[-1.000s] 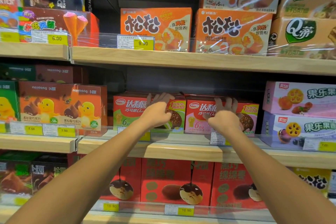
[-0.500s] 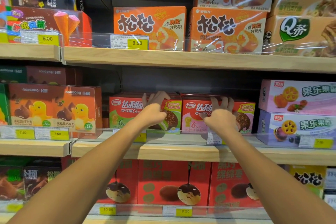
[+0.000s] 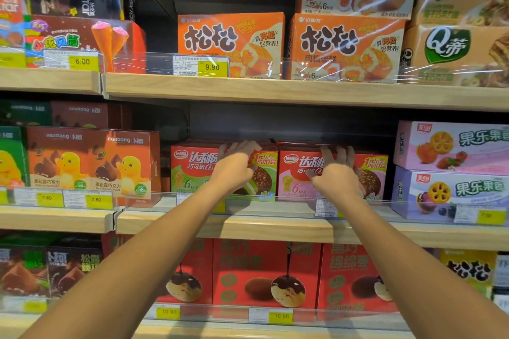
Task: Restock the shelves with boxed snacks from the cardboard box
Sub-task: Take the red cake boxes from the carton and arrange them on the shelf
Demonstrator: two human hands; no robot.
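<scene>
Two choco-pie boxes stand side by side on the middle shelf [image 3: 275,226]. My left hand [image 3: 237,168] lies over the top front of the green-and-red choco-pie box [image 3: 192,170], fingers curled over its upper edge. My right hand [image 3: 337,173] grips the pink-and-red choco-pie box [image 3: 374,173] the same way, fingers hooked over its top. Both boxes sit behind the clear shelf-edge strip. More boxes of the same kind show behind them. The cardboard box is out of view.
Brown and orange nailoong boxes [image 3: 93,162] stand to the left, pink and purple fruit-pie boxes [image 3: 451,170] to the right. Orange meat-floss cake boxes [image 3: 231,44] fill the shelf above. Red boxes [image 3: 264,272] line the shelf below. Dark space is open above the choco-pie boxes.
Both hands stay on the two boxes; the fingers have curled a little more over the tops. The view has shifted slightly to the right.
</scene>
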